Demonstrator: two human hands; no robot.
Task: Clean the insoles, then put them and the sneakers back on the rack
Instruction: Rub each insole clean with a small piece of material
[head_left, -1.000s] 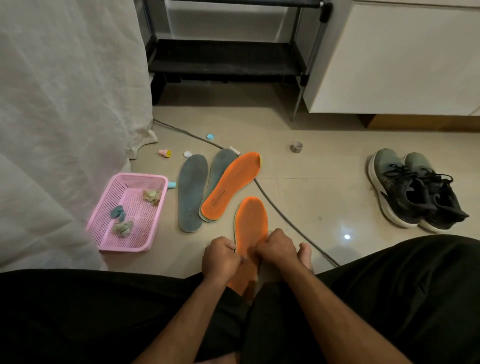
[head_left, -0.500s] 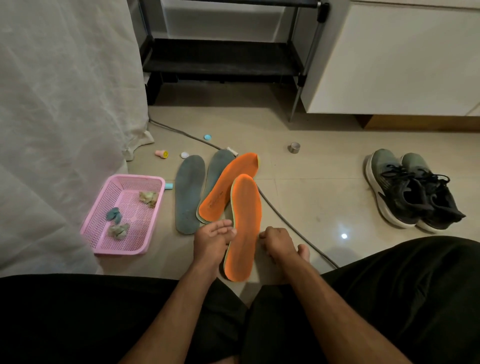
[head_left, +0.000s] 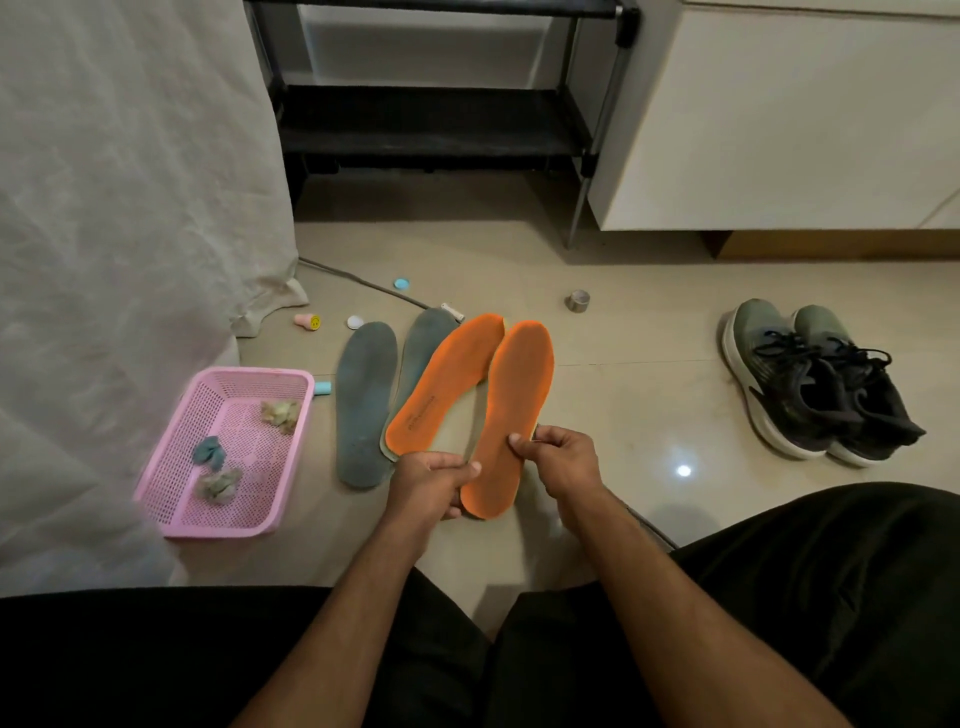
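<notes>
Orange insole (head_left: 511, 410) — long axis pointing away, toward the rack (head_left: 431, 124) — pinched at its heel end by left hand (head_left: 434, 483) and right hand (head_left: 563, 460).

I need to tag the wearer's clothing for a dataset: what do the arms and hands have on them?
Both forearms are bare with no sleeves in view. The left hand and right hand wear no gloves; no rings, watch or bands show. Black clothing covers the legs.

Bare forearms (head_left: 670, 613) — no sleeves showing — above black, possibly shorts-like legwear (head_left: 831, 597).
</notes>
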